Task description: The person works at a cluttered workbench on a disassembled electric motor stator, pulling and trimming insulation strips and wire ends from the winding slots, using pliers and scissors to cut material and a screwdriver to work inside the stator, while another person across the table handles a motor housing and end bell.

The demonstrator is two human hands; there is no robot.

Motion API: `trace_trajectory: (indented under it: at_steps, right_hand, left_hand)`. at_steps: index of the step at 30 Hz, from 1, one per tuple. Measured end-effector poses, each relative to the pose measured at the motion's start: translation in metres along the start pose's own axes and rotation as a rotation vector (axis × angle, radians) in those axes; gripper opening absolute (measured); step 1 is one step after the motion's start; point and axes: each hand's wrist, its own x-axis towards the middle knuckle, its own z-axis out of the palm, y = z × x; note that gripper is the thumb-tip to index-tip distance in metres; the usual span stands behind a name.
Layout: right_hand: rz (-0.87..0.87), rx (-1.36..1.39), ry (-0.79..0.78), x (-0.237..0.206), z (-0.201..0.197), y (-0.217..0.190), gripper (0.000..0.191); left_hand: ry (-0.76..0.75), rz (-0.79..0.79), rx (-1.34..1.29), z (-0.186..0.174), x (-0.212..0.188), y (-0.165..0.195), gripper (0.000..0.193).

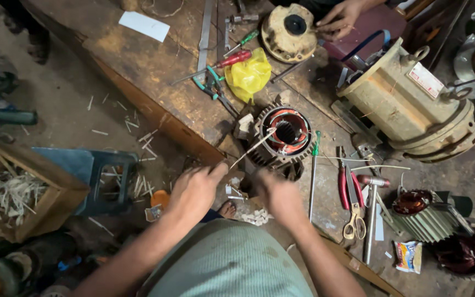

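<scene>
A finned motor stator with reddish copper windings lies on the worn wooden bench, its bore facing up. My left hand pinches a thin pale strip that slants up to the stator's winding. My right hand, blurred, hovers just below the stator near its front edge; whether it holds anything is unclear.
Another person's hand rests at a round end cover. A large beige motor lies right. Nearby: yellow bag, screwdrivers, pliers, scissors, a second stator, blue stool, wooden crate.
</scene>
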Motion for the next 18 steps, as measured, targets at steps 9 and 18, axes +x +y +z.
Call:
trace_trajectory:
  at_steps: [9, 18]
  right_hand:
    - [0.199, -0.12, 0.095, 0.002, 0.0, -0.01, 0.027]
    - [0.168, 0.006, 0.107, 0.004, -0.022, -0.011, 0.032]
  left_hand:
    - [-0.083, 0.035, 0.223, 0.008, 0.002, 0.002, 0.021]
    - [-0.267, -0.337, -0.372, 0.016, 0.008, -0.001, 0.014]
